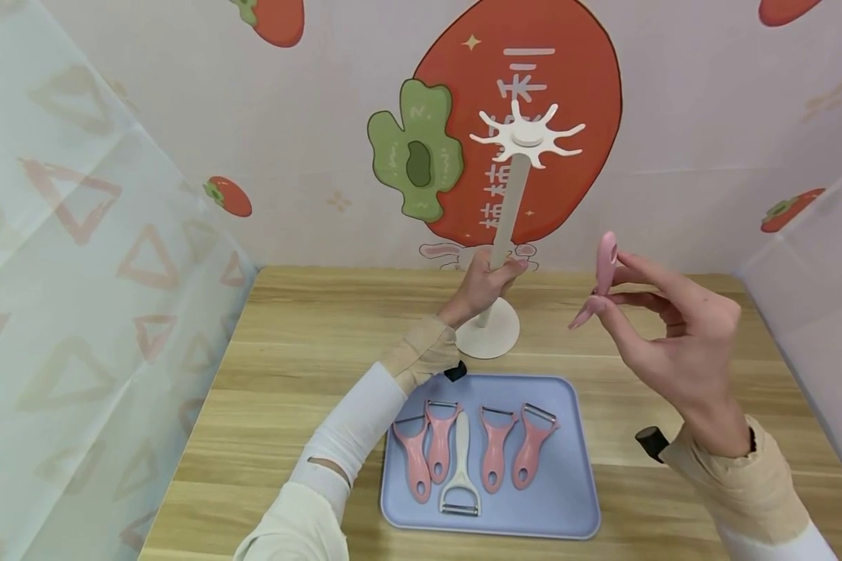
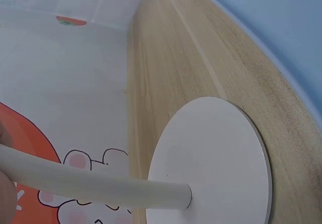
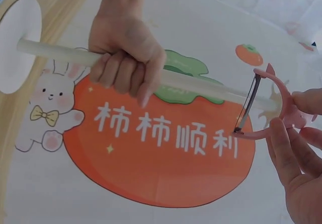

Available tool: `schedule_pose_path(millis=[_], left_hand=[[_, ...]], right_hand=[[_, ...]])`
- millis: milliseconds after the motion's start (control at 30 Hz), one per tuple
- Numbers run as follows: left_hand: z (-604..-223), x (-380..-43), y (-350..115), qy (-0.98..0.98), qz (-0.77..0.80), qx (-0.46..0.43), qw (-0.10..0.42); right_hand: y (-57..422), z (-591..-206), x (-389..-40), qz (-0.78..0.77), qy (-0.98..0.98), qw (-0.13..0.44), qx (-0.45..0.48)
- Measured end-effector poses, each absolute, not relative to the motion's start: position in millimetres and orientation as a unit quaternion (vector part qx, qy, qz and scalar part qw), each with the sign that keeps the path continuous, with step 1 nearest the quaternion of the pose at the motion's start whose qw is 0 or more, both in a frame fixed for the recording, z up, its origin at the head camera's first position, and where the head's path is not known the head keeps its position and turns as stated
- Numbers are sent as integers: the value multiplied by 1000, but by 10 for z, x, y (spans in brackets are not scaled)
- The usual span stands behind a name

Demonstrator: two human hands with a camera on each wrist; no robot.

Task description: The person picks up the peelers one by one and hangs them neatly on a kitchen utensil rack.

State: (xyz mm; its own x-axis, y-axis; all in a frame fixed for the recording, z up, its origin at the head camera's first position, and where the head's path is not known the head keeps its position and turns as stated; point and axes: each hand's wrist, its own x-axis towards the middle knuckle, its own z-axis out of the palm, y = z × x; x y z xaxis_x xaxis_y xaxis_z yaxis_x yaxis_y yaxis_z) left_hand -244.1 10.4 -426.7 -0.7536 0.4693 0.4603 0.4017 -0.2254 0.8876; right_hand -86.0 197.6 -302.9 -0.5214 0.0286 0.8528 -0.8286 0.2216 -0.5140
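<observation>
My left hand grips the pole of a white rack stand. The stand has a round base on the table and a ring of prongs on top, with nothing hung on them. To the right of the pole, my right hand holds a pink peeler in the air, pinched between thumb and fingers near its head. Its handle points up in the head view. In the right wrist view the blade of this peeler faces the pole, apart from it.
Nearer to me lies a blue tray on the wooden table. It carries several pink peelers and one white peeler, laid side by side. A wall with a printed persimmon rises behind the stand.
</observation>
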Motion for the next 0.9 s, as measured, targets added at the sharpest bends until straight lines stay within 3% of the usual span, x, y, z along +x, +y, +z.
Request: schedule_pose_path(millis=[300, 900], left_hand=[[-4254, -2443, 84, 620, 705, 345, 23], [-4266, -2408, 93, 637, 697, 329, 22]], right_hand=[[1902, -2822, -950, 552, -672, 413, 271], [1808, -2589, -1139, 561, -677, 404, 250]])
